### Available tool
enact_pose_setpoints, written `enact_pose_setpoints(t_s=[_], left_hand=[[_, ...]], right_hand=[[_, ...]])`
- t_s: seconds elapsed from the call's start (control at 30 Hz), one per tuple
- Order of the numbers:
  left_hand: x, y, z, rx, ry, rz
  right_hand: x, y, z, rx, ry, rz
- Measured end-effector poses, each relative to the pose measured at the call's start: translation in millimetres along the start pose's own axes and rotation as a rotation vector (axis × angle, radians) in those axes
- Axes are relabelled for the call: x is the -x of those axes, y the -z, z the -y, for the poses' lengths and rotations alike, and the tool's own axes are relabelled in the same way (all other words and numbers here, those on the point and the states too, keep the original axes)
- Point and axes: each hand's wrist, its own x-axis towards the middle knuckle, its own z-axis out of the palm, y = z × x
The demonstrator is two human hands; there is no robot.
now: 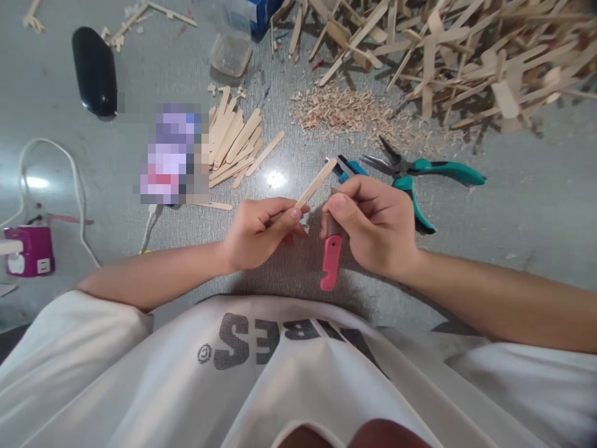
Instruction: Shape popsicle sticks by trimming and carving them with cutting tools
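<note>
The left hand (259,231) is pinching a stick (316,183) between thumb and fingers, closed tight on its lower end. The stick is flat, pale wood with a rounded tip, and it is slanting up and to the right above the table (513,211). The right hand (373,227) is gripping a knife (330,261) with a pink handle; the handle is pointing down toward the person's body, and the blade end is sitting just beside the stick, though whether it is touching the wood cannot be told. Both hands are hovering close together near the table's front edge, just above the white shirt.

Just behind the right hand, teal-handled pliers (410,174) are lying on the table, and a second teal tool (347,167) is partly hiding behind the stick's tip. Beyond them a heap of shavings (345,112) is spreading out, and a large pile of sticks (448,50) is filling the far right corner. A smaller bundle of sticks (237,146) is lying behind the left hand.

Bare table is lying open to the right of the pliers and to the left of the left hand, up to a white cable (77,186) and a purple plug block (30,249).

A clear tub (231,53) is standing at the far edge; its contents cannot be made out. A black case (94,71) is lying at the far left.
</note>
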Motion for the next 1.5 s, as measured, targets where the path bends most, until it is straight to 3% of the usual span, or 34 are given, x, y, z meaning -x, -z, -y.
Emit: enact_pose_setpoints(t_s=[0.17, 0.37, 0.77, 0.87, 1.0, 1.07, 1.17, 1.33, 1.4, 1.5], left_hand=[[-1, 0.6, 3, 0.161, 0.078, -0.003], [-2, -0.7, -4, 0.123, 0.067, -0.018], [2, -1.0, -3, 0.237, 0.093, -0.037], [5, -1.4, -5, 0.189, 0.042, -0.132], [5, -2.0, -3, 0.088, -0.083, -0.393], [5, -1.8, -1, 0.053, -0.106, -0.438], [10, -1.7, -1, 0.018, -0.105, -0.35], [25, -5.3, -8, 0.05, -0.207, -0.032], [28, -7.4, -9, 0.085, -0.227, 0.002], [28, -10.8, -11, 0.17, -0.121, -0.053]], right_hand=[[-4, 3, -4, 0.096, 0.046, -0.045], [-9, 6, -9, 0.268, 0.079, 0.006], [-6, 12, -13, 0.312, 0.132, 0.079], [-7, 11, -13, 0.311, 0.117, 0.053], [-8, 10, -13, 0.27, 0.101, -0.003], [-8, 10, -13, 0.263, 0.093, -0.007], [-8, 10, -13, 0.268, 0.114, 0.007], [-6, 10, -16, 0.3, 0.118, -0.038], [-7, 9, -17, 0.348, 0.113, -0.038], [-10, 9, -21, 0.466, 0.144, -0.025]])
